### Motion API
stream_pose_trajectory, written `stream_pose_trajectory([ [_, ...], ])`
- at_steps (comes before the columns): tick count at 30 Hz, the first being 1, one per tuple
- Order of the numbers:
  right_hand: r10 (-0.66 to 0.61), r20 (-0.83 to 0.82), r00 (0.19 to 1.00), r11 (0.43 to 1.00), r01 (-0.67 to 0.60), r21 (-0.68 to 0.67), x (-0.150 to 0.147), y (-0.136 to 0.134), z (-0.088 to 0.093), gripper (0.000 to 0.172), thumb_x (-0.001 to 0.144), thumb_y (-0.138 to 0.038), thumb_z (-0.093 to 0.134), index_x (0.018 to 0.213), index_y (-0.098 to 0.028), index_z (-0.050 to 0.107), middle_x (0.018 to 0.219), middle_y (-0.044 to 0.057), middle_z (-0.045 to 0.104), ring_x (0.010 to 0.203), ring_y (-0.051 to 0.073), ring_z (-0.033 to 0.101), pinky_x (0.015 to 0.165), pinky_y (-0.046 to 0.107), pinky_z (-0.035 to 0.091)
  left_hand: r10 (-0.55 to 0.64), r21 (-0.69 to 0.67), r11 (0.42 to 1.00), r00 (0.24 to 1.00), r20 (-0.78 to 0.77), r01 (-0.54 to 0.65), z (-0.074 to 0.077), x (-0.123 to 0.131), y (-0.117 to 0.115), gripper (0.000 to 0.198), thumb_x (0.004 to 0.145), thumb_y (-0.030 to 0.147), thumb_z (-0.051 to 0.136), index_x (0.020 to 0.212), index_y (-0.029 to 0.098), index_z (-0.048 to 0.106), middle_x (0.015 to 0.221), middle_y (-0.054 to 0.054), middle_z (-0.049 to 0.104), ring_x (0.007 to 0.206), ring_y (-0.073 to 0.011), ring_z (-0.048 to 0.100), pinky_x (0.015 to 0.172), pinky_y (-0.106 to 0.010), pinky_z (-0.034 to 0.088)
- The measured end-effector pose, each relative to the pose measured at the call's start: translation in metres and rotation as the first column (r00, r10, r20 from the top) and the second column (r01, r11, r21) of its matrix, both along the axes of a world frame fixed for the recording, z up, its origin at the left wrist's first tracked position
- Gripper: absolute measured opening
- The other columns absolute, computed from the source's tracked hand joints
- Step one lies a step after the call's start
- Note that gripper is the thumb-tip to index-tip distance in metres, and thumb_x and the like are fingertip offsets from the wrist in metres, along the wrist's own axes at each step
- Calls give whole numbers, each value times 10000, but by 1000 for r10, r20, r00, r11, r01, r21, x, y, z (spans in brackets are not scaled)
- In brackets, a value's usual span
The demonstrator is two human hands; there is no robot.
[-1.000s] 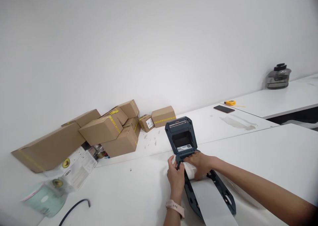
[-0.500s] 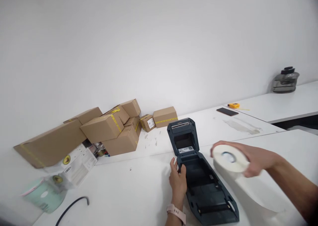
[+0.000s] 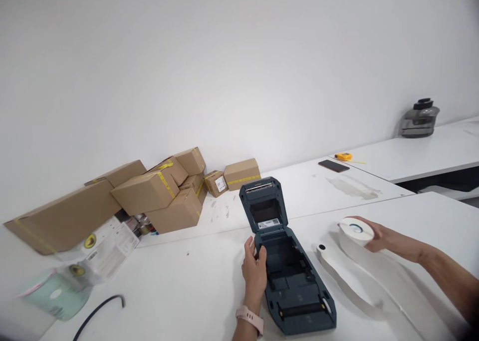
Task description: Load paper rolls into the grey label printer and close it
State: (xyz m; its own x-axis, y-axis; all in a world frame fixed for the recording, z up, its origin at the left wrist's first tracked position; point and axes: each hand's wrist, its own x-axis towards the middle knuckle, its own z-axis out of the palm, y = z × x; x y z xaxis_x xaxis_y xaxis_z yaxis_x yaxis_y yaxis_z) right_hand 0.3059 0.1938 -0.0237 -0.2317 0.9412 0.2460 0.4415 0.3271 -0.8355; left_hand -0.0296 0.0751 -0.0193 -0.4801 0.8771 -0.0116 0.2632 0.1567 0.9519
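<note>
A dark blue-grey label printer (image 3: 295,286) lies on the white table with its lid (image 3: 264,204) raised, and its inside shows no roll. My left hand (image 3: 255,268), with a pink watch band at the wrist, grips the printer's left wall near the hinge, thumb over the rim. To the right of the printer, my right hand (image 3: 376,233) is closed around a white label roll (image 3: 355,233), its core facing up. A white paper strip (image 3: 350,291) with a small curled end lies between the roll and the printer.
Cardboard boxes (image 3: 145,193) are piled at the back left. Nearer stand a mint-green container (image 3: 56,298) and a clear-wrapped white package (image 3: 110,246), beside a black cable (image 3: 97,311). A phone (image 3: 334,166), a yellow tape measure (image 3: 343,157) and a water jug (image 3: 419,120) sit at the back right.
My right hand has moved the label roll away from the printer, to the right. The paper strip with the curled end has come into sight. My left hand keeps its grip on the printer.
</note>
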Motion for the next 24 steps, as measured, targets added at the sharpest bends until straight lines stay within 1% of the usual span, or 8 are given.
stream_pose_trajectory([
  [3, 209, -216, 954, 957, -245, -156, -10, 14, -2, 585, 656, -349, 499, 1221, -231, 593, 1039, 158, 711, 866, 289, 684, 636, 337, 491, -5, 15, 1000, 1000, 5, 5, -3, -1, 2, 557, 886, 485, 556, 1379, 242, 459, 1467, -98, 535, 1322, -224, 528, 1080, -325, 404],
  [6, 276, -280, 919, 930, -329, -164, -7, 27, -2, 556, 702, -332, 542, 1246, -236, 609, 1141, 158, 703, 977, 289, 686, 716, 326, 512, -15, 27, 1000, 1000, 3, 15, -5, -2, 3, 513, 896, 469, 545, 1349, 235, 491, 1455, -92, 548, 1328, -219, 522, 1092, -327, 399],
  [11, 145, -158, 977, 970, -172, -174, 21, 24, 25, 648, 731, -349, 682, 1367, -301, 569, 1487, 149, 505, 1315, 345, 530, 923, 364, 512, -24, 24, 999, 1000, -2, 24, -7, -3, 5, 516, 905, 459, 526, 1355, 207, 499, 1478, -104, 520, 1365, -230, 482, 1109, -333, 387],
  [15, 76, -90, 993, 994, -83, -75, 7, -24, 37, 375, 878, -476, 556, 1161, -282, 707, 1332, 96, 658, 1222, 307, 615, 1014, 373, 493, -37, 19, 999, 999, 3, 37, -7, -3, 5, 539, 923, 484, 493, 1390, 215, 473, 1508, -91, 486, 1374, -224, 469, 1116, -328, 380],
  [16, 95, -32, 995, 993, -97, -63, -4, -37, 32, 393, 897, -487, 508, 1151, -266, 710, 1310, 98, 672, 1190, 320, 634, 1013, 406, 500, -40, 18, 999, 999, 4, 40, -7, -3, 4, 542, 926, 490, 487, 1396, 220, 469, 1514, -85, 478, 1377, -221, 465, 1118, -326, 377],
  [19, -29, 122, 992, 999, 32, -27, -39, -61, 2, 463, 890, -423, 414, 1272, -260, 619, 1338, 96, 653, 1234, 342, 602, 1046, 485, 471, -45, 13, 999, 999, 3, 45, -6, -4, 3, 540, 925, 483, 493, 1394, 215, 474, 1509, -86, 484, 1367, -218, 478, 1118, -315, 373],
  [21, -58, 167, 984, 996, 68, -55, -55, -59, -19, 552, 854, -363, 400, 1379, -226, 502, 1391, 117, 609, 1292, 330, 559, 1066, 488, 455, -46, 10, 999, 999, -3, 46, -6, -5, 3, 540, 918, 475, 504, 1388, 210, 483, 1494, -92, 502, 1353, -222, 493, 1110, -315, 382],
  [24, -6, 165, 986, 996, 21, -89, -67, -41, -38, 667, 805, -314, 411, 1455, -169, 372, 1459, 150, 538, 1345, 291, 511, 1068, 437, 466, -42, 19, 999, 999, -19, 42, -8, -6, 4, 532, 907, 464, 519, 1375, 213, 499, 1471, -94, 529, 1340, -230, 508, 1095, -323, 398],
])
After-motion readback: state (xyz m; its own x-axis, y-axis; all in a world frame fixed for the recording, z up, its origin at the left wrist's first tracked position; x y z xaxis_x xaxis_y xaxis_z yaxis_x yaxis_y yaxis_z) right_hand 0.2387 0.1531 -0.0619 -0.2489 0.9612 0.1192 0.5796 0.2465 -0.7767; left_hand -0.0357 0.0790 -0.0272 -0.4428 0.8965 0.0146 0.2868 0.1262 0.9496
